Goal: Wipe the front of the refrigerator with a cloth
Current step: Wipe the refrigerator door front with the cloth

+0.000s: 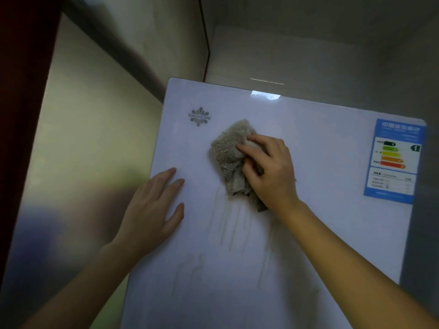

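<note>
The white refrigerator door (320, 186) fills the middle and right of the head view. A crumpled grey-beige cloth (229, 150) is pressed flat against its upper part. My right hand (268, 172) lies on the cloth's right side, fingers curled into it. My left hand (152, 210) rests flat on the door near its left edge, fingers apart, holding nothing. Wet streaks (228, 224) run down the door below the cloth.
A silver snowflake logo (200, 116) sits at the door's upper left. A blue energy label (394, 160) is stuck at the upper right. A pale wall (90, 115) stands close on the left and a grey tiled wall (308, 43) behind.
</note>
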